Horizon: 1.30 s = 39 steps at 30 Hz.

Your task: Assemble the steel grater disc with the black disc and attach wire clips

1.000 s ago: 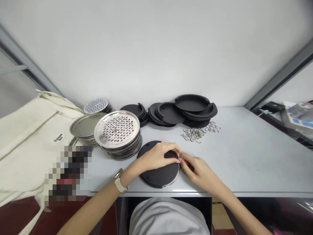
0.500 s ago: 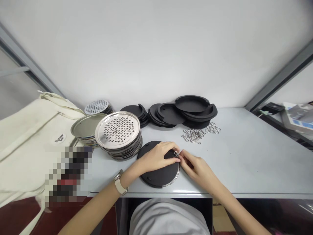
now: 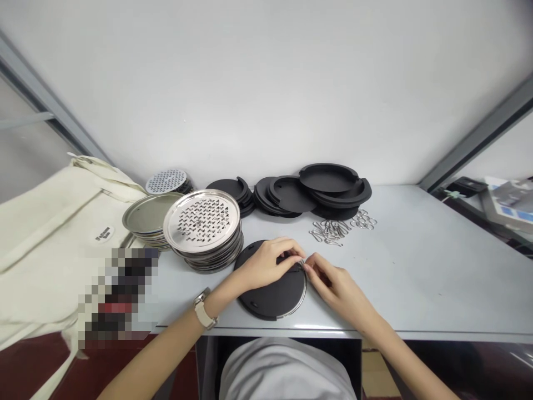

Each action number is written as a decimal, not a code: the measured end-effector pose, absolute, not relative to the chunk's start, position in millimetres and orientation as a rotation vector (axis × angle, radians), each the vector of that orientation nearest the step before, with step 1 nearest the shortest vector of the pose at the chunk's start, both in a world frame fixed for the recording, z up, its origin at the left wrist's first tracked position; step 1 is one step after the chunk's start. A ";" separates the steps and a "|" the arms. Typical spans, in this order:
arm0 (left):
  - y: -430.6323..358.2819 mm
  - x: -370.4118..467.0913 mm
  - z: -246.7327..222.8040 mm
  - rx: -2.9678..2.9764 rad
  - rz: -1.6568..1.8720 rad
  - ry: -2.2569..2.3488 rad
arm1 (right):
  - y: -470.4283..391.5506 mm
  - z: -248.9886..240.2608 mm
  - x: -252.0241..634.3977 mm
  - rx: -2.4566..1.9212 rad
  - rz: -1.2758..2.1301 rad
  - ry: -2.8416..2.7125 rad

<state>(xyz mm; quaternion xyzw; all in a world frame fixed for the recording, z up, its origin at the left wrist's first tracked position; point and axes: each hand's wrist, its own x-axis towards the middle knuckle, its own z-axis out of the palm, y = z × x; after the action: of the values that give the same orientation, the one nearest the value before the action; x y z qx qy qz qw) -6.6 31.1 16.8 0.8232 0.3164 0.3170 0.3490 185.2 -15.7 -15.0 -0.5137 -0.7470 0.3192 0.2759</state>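
A round black disc point(image 3: 272, 294) with a silver metal edge showing on its right side lies flat at the front of the table. My left hand point(image 3: 270, 264) rests over it, with thumb and index finger pinched at the disc's right edge. Between those fingertips and my right hand point(image 3: 333, 283) is a small metal clip point(image 3: 303, 261), mostly hidden by the fingers. The right thumb and index finger are pinched together on the clip's other side. Loose metal clips point(image 3: 331, 230) and metal rings point(image 3: 363, 220) lie behind my right hand.
To the left stand a stack of perforated metal grater discs point(image 3: 204, 222), a stack of plain metal discs point(image 3: 152, 214) and smaller perforated discs point(image 3: 166, 181). Black discs and dish-shaped covers point(image 3: 328, 178) are piled along the wall. A cream cloth bag point(image 3: 54, 233) sits at the left edge.
My left thumb has drawn up closer to the index finger, covering more of the metal clip. My right hand has barely moved.
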 end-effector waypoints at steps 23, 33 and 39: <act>31.1 -12.0 17.8 2.335 0.815 0.881 | -17.0 -12.4 185.6 -1.387 0.847 -2.041; 29.1 -12.6 18.8 2.601 0.589 0.660 | -17.8 -10.6 184.7 -1.346 0.849 -2.113; 30.2 -12.5 18.2 2.588 0.590 0.654 | -18.1 -11.2 183.5 -1.334 0.790 -2.148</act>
<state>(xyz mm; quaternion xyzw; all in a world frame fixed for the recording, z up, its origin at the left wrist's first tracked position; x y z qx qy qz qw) -12.5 30.2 18.2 0.9271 0.2343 0.2113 0.2024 183.5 -18.1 -11.2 -0.4883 -0.7864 0.2892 0.2438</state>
